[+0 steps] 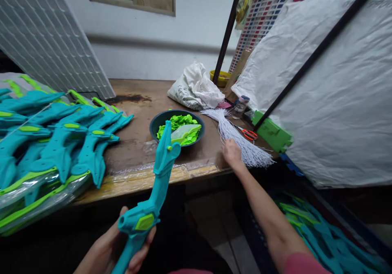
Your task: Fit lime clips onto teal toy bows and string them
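My left hand (pixel 134 245) is wrapped round the grip of a teal plastic toy bow part (pixel 162 176) with a lime-green inset. Its narrow tip rises in front of a dark bowl (pixel 154 133), which holds small lime-green plastic pieces (pixel 180 121) and a clear bag edged in green. On the right, my right hand (pixel 232 153) lies at the left side of a spread bundle of white cords (pixel 237 137). Its fingers are curled closed, and what they may hold is hidden. Orange-handled scissors (pixel 248 134) rest beside the cords.
Similar teal parts (pixel 58 139) are heaped on the table's left, with more in a crate (pixel 315 229) below right. A white sack (pixel 196 88) stands behind the bowl. Near the right edge are a jar (pixel 241 106), a green block (pixel 272 132) and a dark slanting pole (pixel 312 57).
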A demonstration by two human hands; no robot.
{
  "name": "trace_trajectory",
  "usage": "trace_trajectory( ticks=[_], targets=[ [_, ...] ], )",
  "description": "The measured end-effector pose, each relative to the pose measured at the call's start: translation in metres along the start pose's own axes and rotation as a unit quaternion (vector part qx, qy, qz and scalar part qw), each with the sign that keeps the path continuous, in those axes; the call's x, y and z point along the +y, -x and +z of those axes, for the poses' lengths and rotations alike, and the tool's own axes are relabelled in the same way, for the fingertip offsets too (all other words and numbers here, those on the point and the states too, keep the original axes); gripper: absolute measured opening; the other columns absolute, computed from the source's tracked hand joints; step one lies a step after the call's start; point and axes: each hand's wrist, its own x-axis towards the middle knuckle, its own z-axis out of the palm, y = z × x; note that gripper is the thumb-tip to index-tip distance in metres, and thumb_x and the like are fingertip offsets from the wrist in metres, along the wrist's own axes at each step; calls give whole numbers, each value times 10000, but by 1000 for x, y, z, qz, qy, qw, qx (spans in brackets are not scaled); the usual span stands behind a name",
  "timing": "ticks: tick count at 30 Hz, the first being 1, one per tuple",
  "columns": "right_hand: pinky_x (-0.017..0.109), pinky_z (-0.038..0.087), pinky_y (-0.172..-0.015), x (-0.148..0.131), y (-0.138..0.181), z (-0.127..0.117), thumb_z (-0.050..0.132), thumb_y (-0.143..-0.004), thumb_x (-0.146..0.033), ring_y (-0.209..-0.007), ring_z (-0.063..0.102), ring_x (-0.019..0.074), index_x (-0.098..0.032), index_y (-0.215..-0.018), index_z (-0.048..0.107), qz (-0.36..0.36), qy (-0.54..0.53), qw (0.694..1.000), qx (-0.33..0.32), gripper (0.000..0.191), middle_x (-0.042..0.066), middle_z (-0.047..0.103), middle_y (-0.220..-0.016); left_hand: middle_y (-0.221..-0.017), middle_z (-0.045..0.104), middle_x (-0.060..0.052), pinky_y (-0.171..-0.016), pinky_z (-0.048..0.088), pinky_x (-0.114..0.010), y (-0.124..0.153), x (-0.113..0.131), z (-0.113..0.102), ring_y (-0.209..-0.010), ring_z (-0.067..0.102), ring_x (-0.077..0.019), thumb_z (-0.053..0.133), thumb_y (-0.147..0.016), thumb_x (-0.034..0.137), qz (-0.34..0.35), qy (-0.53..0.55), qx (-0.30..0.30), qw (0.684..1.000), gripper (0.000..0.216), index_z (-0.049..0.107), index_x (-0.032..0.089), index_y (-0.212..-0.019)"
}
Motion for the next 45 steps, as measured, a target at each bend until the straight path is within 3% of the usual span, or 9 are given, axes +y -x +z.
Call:
trace_trajectory(
  ticks=[6, 9, 11, 16, 21, 24, 30, 40, 45],
  targets=[
    [463, 537, -974, 58, -20, 12, 659, -964, -360, -1128, 624, 254, -115, -1205, 625, 95, 135, 986, 17, 345, 126, 623, -1248, -799, 651, -55, -473, 406, -243, -2, 9, -2, -536, 504, -135, 677, -736, 752, 90, -100, 90, 987, 682, 704, 185, -1114],
    [449, 550, -952, 62, -25, 17, 661, -965, -358, -1099, 638, 245, -112, -1191, 630, 104, 145, 984, 18, 336, 122, 635, -1221, -1149, 706, -88, -796, 551, -321, -7, 16, -8, -982, 668, -295, 938, -532, 497, 182, -242, 194, 933, 1008, 527, 250, -1419],
    [437, 555, -933, 62, -28, 13, 659, -966, -366, -1070, 645, 236, -114, -1179, 632, 107, 134, 985, 25, 331, 116, 642, -1196, -1339, 654, -98, -1029, 472, -368, -9, 19, -12, -1254, 570, -349, 981, -444, 317, 194, -299, 233, 905, 1115, 499, 253, -1447],
    [428, 526, -910, 51, -12, -4, 579, -1001, -360, -1006, 633, 222, -128, -1155, 607, 97, 49, 992, 69, 279, 89, 643, -1103, -877, 773, -63, -864, 521, -384, -5, 10, -20, -907, 679, -306, 905, -574, 330, 95, -329, 151, 927, 402, 762, 167, -913],
    [330, 472, -787, 1, 80, 20, 433, -995, -289, -833, 609, 212, -138, -1009, 608, 3, -139, 990, -12, 232, 83, 639, -859, -864, 763, -55, -664, 512, -300, -12, -4, -22, -765, 644, -223, 900, -569, 336, 68, -210, 35, 975, 609, 744, 191, -1139],
    [282, 462, -685, -39, 160, 55, 475, -969, -430, -720, 578, 176, -189, -881, 625, -73, -277, 946, -152, 297, 34, 630, -774, -842, 740, -47, -526, 462, -234, -28, -8, -20, -669, 586, -173, 890, -590, 365, 43, -174, -21, 984, 730, 688, 207, -1274],
    [239, 434, -561, -74, 248, 105, 633, -898, -510, -541, 522, 123, -171, -771, 666, -76, -467, 806, -356, 363, -13, 604, -609, -743, 664, -30, -520, 451, -215, -46, -17, -18, -597, 516, -125, 891, -625, 449, 86, -205, -25, 975, 472, 724, 126, -925],
    [411, 567, -906, -60, 173, 118, 737, -814, -571, -1006, 711, 230, -191, -1054, 661, 126, -710, 627, -296, 455, 111, 733, -1108, -806, 709, -23, -637, 433, -264, -5, -35, -30, -719, 553, -188, 925, -537, 423, -27, -328, -2, 944, 494, 739, 176, -922],
    [372, 557, -953, -64, 160, 96, 798, -819, -455, -1037, 705, 203, -176, -1083, 679, 154, -757, 584, -250, 402, 86, 738, -1102, -943, 719, -30, -782, 470, -322, 10, -49, -48, -907, 581, -265, 919, -539, 421, -58, -382, 33, 922, 586, 742, 200, -1053]
  ],
)
